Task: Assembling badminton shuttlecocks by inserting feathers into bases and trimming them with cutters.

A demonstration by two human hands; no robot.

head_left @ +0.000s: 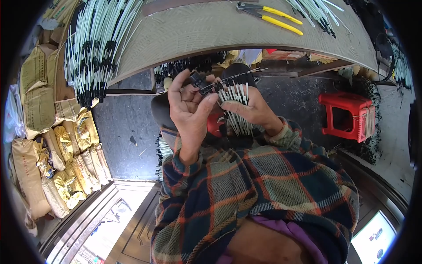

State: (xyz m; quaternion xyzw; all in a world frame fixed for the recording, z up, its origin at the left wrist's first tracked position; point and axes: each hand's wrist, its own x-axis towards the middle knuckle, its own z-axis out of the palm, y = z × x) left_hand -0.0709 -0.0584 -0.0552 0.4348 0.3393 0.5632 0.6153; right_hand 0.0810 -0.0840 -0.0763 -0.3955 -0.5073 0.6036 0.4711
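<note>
My right hand [255, 110] is wrapped round a bundle of thin, pale green-white rods [239, 122], their upper ends fanning out above the thumb. Close beside it, my left hand [189, 105] has its fingers curled, with small black pieces [198, 81] at the fingertips and thumb. From there a thin, dark strip [237, 77] runs out to the right, across the top of the bundle. What these black pieces are, and how they join the rods, is too small to make out. Both hands are over my lap, just below the table edge.
On the grey table [176, 35] lie yellow-handled pliers [272, 18] and a large heap of similar rods with black ends [94, 48]. A red plastic stool [347, 115] stands on the right. Wrapped brown and yellow packages [66, 154] are stacked on the left.
</note>
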